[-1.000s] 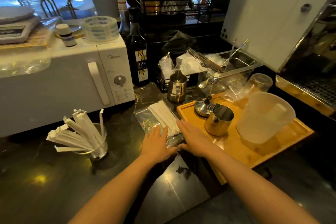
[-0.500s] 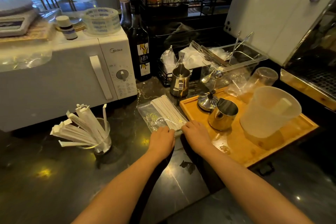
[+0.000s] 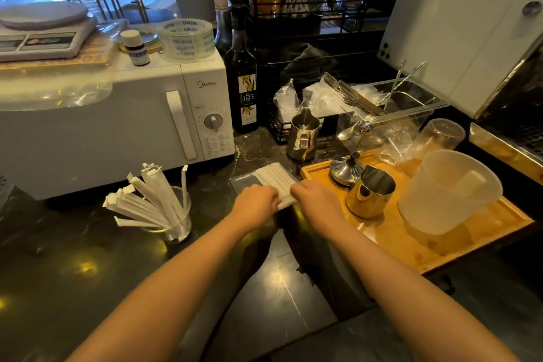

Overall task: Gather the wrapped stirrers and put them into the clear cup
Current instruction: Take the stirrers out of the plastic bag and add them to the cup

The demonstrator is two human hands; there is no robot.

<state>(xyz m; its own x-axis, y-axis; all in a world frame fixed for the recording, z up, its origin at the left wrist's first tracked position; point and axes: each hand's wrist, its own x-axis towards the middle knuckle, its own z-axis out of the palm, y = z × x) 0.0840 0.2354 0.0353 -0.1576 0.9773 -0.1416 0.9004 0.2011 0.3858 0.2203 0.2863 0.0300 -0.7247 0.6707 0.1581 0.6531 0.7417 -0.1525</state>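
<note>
A flat bundle of white wrapped stirrers (image 3: 274, 178) lies on a clear plastic bag (image 3: 241, 184) on the dark counter, just left of the wooden tray. My left hand (image 3: 255, 204) and my right hand (image 3: 314, 198) both curl over the bundle's near end, fingers closed on it from either side. The clear cup (image 3: 178, 222) stands on the counter to the left, in front of the microwave. Several wrapped stirrers (image 3: 147, 203) lean out of the cup toward the left.
A white microwave (image 3: 117, 132) backs the cup. The wooden tray (image 3: 411, 244) on the right carries a steel jug (image 3: 370, 197), a steel lid and a translucent pitcher (image 3: 446, 194). Another steel jug (image 3: 302, 138) and a dark bottle (image 3: 245, 88) stand behind the bundle.
Both hands went from lying flat on the stirrer bundle to curling their fingers around its near end. The view has shifted slightly closer.
</note>
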